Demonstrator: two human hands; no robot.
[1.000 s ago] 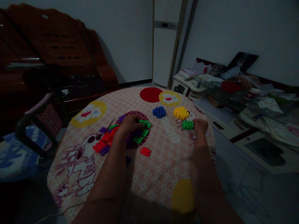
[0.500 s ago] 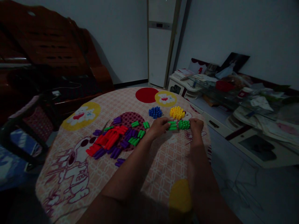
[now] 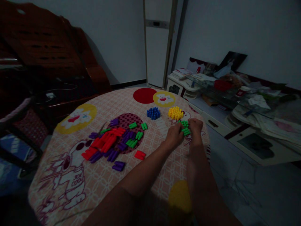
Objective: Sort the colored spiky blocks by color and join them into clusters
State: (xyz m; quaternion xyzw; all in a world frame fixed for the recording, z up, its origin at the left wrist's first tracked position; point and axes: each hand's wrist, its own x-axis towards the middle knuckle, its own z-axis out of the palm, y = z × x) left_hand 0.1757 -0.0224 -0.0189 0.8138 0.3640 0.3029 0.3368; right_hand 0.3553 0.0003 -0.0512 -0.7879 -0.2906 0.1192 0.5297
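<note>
A green cluster of pegs (image 3: 183,123) sits near the table's right side, the left hand (image 3: 175,135) pinching a green piece (image 3: 186,131) against it, the right hand (image 3: 196,126) curled at its far end, grip hidden, with yellow pegs (image 3: 176,113) just beyond, blue pegs (image 3: 153,113) leftward, and loose red pieces (image 3: 107,140) farther left on the patterned tablecloth (image 3: 150,182)

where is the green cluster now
In the head view, the green cluster is right of centre, between the left hand and right hand, just below-right of the yellow cluster.
</note>
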